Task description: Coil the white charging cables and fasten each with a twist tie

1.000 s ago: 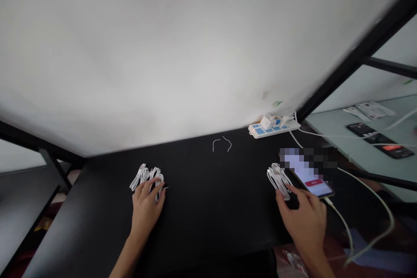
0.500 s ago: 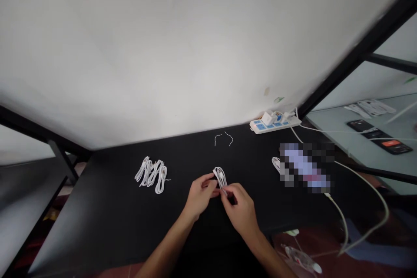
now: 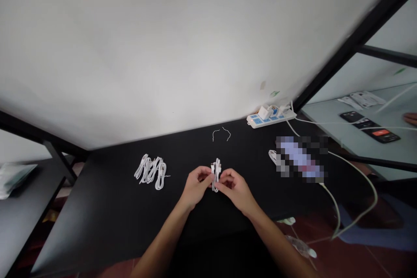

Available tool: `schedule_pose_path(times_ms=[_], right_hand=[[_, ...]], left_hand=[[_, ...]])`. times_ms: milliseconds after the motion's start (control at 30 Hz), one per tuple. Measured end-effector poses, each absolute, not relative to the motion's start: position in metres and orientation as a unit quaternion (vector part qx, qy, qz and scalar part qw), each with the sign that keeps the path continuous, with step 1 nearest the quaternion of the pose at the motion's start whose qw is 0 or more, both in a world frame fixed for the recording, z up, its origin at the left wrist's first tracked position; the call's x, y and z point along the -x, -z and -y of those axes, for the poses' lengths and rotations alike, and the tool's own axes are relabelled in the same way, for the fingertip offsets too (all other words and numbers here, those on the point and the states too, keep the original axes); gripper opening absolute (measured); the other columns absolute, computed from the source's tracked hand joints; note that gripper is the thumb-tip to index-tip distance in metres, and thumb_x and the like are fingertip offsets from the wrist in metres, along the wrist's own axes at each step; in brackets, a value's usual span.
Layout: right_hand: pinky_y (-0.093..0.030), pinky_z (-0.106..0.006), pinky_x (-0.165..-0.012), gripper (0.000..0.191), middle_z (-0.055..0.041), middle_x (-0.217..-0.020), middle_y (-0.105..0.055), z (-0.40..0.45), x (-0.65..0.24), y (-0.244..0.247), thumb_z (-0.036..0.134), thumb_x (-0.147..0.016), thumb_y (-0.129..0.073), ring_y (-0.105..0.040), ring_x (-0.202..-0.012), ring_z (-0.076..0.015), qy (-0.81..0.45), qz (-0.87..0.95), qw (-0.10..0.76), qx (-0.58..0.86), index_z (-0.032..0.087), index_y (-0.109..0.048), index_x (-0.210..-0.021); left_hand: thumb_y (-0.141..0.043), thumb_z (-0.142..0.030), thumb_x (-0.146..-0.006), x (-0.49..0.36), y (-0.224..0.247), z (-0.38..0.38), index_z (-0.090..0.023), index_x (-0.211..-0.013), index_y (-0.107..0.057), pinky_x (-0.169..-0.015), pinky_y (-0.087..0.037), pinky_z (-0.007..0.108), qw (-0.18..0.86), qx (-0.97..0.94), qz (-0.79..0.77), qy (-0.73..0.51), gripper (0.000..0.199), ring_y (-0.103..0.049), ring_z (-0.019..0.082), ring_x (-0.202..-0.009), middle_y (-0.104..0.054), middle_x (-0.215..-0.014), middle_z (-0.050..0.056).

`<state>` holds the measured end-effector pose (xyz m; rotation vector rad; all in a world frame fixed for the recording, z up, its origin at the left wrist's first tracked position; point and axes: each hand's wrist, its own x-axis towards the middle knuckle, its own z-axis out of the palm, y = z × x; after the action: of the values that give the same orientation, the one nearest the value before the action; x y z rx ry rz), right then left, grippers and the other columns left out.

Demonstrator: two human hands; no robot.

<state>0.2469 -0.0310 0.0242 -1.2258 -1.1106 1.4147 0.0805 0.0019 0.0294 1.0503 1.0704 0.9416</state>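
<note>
Between my two hands, low over the black table (image 3: pixel 107 221), is a coiled white USB cable (image 3: pixel 216 166), upright with its plug ends near the top. My left hand (image 3: pixel 197 186) pinches the bundle from the left side. From the right, my right hand (image 3: pixel 235 189) grips it with thumb and fingers. Several more coiled white cables (image 3: pixel 151 169) lie side by side on the table to the left. Behind my hands lie two thin white ties (image 3: pixel 215 134).
A white power strip (image 3: pixel 272 117) with plugs stands against the wall. Right of my hands, a blurred-out phone-like object (image 3: pixel 299 158) has a cord attached, with another white cable (image 3: pixel 272 155) beside it. A phone (image 3: pixel 368 126) lies on the neighbouring table, near another person's hand (image 3: pixel 411 118).
The cable bundle has turned more upright, its plug ends now showing. My right hand has shifted up along it. Another person's hand has appeared at the far right.
</note>
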Motion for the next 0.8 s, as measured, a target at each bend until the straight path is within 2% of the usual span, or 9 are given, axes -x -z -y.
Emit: schedule_pose_path(times_ms=[100,200,367,533,600,700,800], right_hand=[[-0.046,-0.026,-0.063,0.043,0.0013,-0.077,-0.072,0.027,-0.252,-0.028,0.037,-0.071,-0.086,-0.064,-0.068,-0.0149,-0.639,0.400,0.443,0.485,0.022,-0.057,-0.100],[-0.039,-0.023,-0.053,0.051,0.0003,-0.077,-0.071,0.026,-0.252,-0.029,0.037,-0.069,-0.087,-0.062,-0.065,-0.0138,-0.665,0.392,0.417,0.479,0.020,-0.061,-0.110],[-0.037,-0.021,-0.049,0.036,0.0012,-0.075,-0.064,0.019,-0.245,-0.027,0.040,-0.067,-0.088,-0.056,-0.062,-0.0105,-0.646,0.412,0.425,0.482,0.018,-0.066,-0.086],[-0.044,-0.023,-0.050,0.034,0.0007,-0.069,-0.062,0.007,-0.241,-0.025,0.049,-0.082,-0.074,-0.056,-0.058,-0.0112,-0.658,0.437,0.390,0.473,0.017,-0.068,-0.093],[-0.050,-0.025,-0.052,0.033,0.0005,-0.069,-0.062,0.005,-0.241,-0.022,0.048,-0.084,-0.071,-0.058,-0.059,-0.0124,-0.650,0.460,0.382,0.469,0.017,-0.067,-0.095],[-0.052,-0.026,-0.049,0.033,-0.0025,-0.087,-0.065,0.006,-0.239,-0.017,0.047,-0.083,-0.072,-0.062,-0.060,-0.0127,-0.610,0.482,0.399,0.486,0.019,-0.064,-0.099],[-0.046,-0.023,-0.040,0.034,-0.0052,-0.103,-0.066,0.008,-0.239,-0.014,0.044,-0.082,-0.072,-0.063,-0.055,-0.0116,-0.556,0.502,0.395,0.532,0.022,-0.063,-0.106]], left_hand=[[-0.079,-0.038,-0.077,-0.077,-0.026,-0.005,-0.015,-0.092,-0.065,-0.059,-0.056,0.024,0.607,-0.478,-0.481,-0.416,0.030,-0.066,0.015,-0.071,-0.069,-0.084,0.004],[-0.075,-0.033,-0.080,-0.074,-0.021,-0.004,-0.016,-0.102,-0.065,-0.059,-0.058,0.025,0.582,-0.499,-0.493,-0.410,0.030,-0.067,0.016,-0.073,-0.069,-0.086,0.005],[-0.068,-0.025,-0.083,-0.074,-0.018,0.003,-0.019,-0.109,-0.073,-0.058,-0.056,0.022,0.454,-0.574,-0.539,-0.417,0.027,-0.067,0.015,-0.079,-0.064,-0.105,0.008],[-0.069,-0.027,-0.085,-0.074,-0.020,0.001,-0.017,-0.124,-0.067,-0.078,-0.060,0.031,0.579,-0.529,-0.473,-0.402,0.040,-0.071,0.022,-0.095,-0.072,-0.105,0.010],[-0.075,-0.029,-0.082,-0.073,-0.020,-0.001,-0.015,-0.130,-0.061,-0.079,-0.059,0.032,0.608,-0.502,-0.467,-0.402,0.051,-0.072,0.023,-0.096,-0.074,-0.105,0.011],[-0.081,-0.034,-0.078,-0.072,-0.020,-0.005,-0.015,-0.135,-0.054,-0.077,-0.059,0.032,0.620,-0.474,-0.467,-0.416,0.065,-0.074,0.023,-0.089,-0.076,-0.101,0.011],[-0.079,-0.040,-0.081,-0.069,-0.019,-0.006,-0.015,-0.136,-0.051,-0.080,-0.057,0.031,0.632,-0.443,-0.466,-0.432,0.067,-0.074,0.022,-0.088,-0.077,-0.099,0.012]])
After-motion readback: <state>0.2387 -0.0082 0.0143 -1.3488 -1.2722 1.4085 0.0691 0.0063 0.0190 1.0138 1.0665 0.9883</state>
